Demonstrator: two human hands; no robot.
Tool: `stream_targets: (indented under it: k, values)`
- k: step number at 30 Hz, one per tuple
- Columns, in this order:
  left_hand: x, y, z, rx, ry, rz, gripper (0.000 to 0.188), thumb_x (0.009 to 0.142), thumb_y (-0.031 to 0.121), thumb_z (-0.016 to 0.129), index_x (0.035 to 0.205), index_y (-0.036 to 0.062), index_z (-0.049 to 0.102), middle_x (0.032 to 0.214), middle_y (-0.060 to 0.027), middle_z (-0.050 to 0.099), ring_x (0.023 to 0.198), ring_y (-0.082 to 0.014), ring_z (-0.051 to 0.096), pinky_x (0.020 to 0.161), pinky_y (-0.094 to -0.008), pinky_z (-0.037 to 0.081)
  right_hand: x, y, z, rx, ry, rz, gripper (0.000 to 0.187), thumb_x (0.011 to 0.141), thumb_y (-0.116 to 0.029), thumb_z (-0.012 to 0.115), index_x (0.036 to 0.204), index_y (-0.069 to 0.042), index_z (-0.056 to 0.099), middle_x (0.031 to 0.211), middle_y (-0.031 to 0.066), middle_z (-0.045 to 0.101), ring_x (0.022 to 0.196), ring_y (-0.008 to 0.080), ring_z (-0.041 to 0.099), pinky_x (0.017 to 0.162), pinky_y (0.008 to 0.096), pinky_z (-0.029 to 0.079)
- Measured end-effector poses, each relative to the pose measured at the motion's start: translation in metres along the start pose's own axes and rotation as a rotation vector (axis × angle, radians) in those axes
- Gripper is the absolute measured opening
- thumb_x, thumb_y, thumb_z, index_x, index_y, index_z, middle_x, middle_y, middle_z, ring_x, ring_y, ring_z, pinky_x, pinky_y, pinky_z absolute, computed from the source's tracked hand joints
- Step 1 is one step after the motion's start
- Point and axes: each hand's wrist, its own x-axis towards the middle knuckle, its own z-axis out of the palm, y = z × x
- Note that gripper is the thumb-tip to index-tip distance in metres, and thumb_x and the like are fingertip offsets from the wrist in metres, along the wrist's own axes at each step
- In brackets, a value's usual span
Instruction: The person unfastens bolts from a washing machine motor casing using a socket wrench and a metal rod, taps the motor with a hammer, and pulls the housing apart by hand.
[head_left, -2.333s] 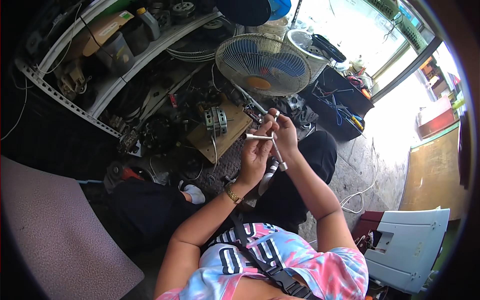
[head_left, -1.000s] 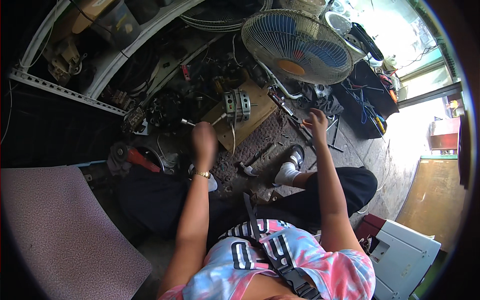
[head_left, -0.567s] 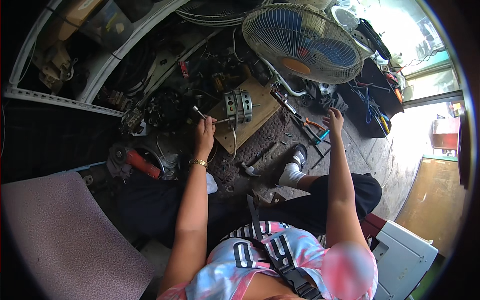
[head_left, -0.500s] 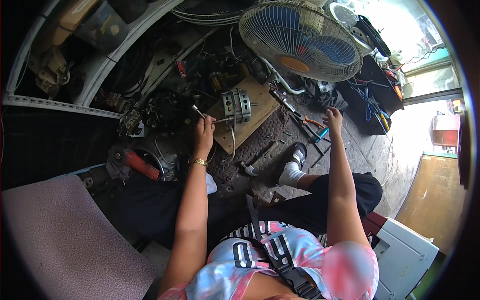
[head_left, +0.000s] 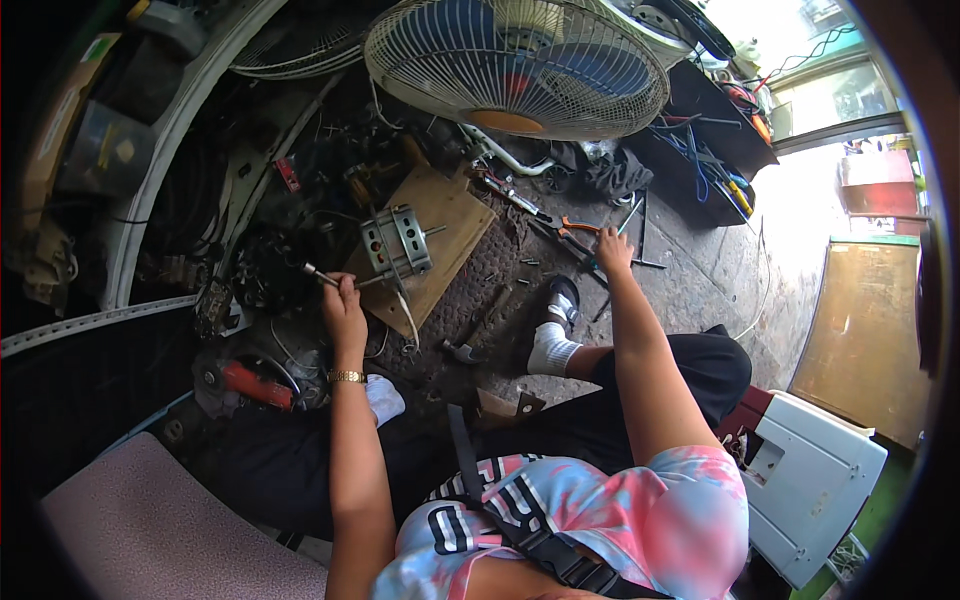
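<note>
My left hand [head_left: 345, 312] is closed around a metal socket wrench [head_left: 318, 272], its silver socket end pointing away to the left. Beside that hand, an electric motor [head_left: 397, 243] in a slotted metal casing rests on a wooden board [head_left: 452, 215], with a pale cable trailing from it. My right hand [head_left: 614, 248] is down among hand tools on the floor, fingers bent over teal handles. Orange-handled pliers [head_left: 577, 224] lie right beside its fingertips. The tips themselves are partly hidden, so a grip there is unclear.
A large fan [head_left: 520, 75] with a wire cage stands beyond the board. A hammer [head_left: 462, 350] lies before my foot, and a red angle grinder [head_left: 258, 383] is at left. An open black toolbox [head_left: 690, 165] sits far right. A padded seat [head_left: 180, 520] is near left.
My right hand has come down from above the floor onto the tools, its fingers now bent. My left hand still holds the socket wrench by the motor. The whole view has shifted.
</note>
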Motion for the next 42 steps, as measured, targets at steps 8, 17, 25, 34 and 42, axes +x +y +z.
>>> stream_targets:
  k: [8,17,25,34,42]
  values:
    - [-0.003,0.000,0.008,0.005,0.113,-0.078,0.018,0.098,0.020,0.044,0.103,0.0033,0.050,0.089,-0.0039,0.050,0.082,-0.0122,0.050,0.076,-0.0293,0.047,-0.015,0.048,0.015,0.026,-0.190,0.398,0.026,0.090,-0.021,0.045,0.110,-0.010,0.055,0.111,0.0106,0.058,0.107,0.0308,0.056,0.085,0.0520,0.046]
    - [-0.008,0.009,0.011,0.056,0.188,-0.034,0.016,0.097,0.018,0.043,0.100,0.0037,0.049,0.079,-0.0022,0.048,0.071,-0.0110,0.047,0.064,-0.0267,0.042,-0.046,0.044,0.073,0.265,-0.255,0.713,0.030,0.093,-0.024,0.041,0.120,-0.012,0.047,0.124,0.0127,0.055,0.109,0.0332,0.057,0.095,0.0577,0.036]
    - [0.001,0.024,0.052,0.080,0.163,0.001,0.016,0.095,0.015,0.045,0.098,0.0015,0.052,0.078,-0.0100,0.055,0.068,-0.0203,0.054,0.066,-0.0326,0.044,-0.005,0.145,0.100,0.478,-0.422,0.753,0.036,0.079,-0.014,0.055,0.112,0.002,0.061,0.119,0.0222,0.057,0.113,0.0339,0.054,0.097,0.0395,0.042]
    - [-0.002,-0.001,0.021,0.207,0.269,0.076,0.015,0.096,0.017,0.044,0.098,0.0028,0.051,0.072,-0.0012,0.048,0.062,-0.0114,0.047,0.060,-0.0276,0.041,-0.050,0.024,0.059,0.665,-0.041,0.797,0.050,0.086,-0.032,0.049,0.124,0.000,0.040,0.108,0.0268,0.060,0.105,0.0406,0.057,0.090,0.0439,0.044]
    - [-0.004,0.008,0.031,0.142,0.296,0.081,0.012,0.093,0.013,0.047,0.095,0.0018,0.052,0.074,-0.0028,0.050,0.064,-0.0121,0.048,0.061,-0.0280,0.042,0.001,0.109,-0.076,0.622,0.201,0.159,0.053,0.090,-0.044,0.051,0.065,0.002,0.057,0.065,0.0162,0.058,0.064,0.0281,0.055,0.062,0.0404,0.043]
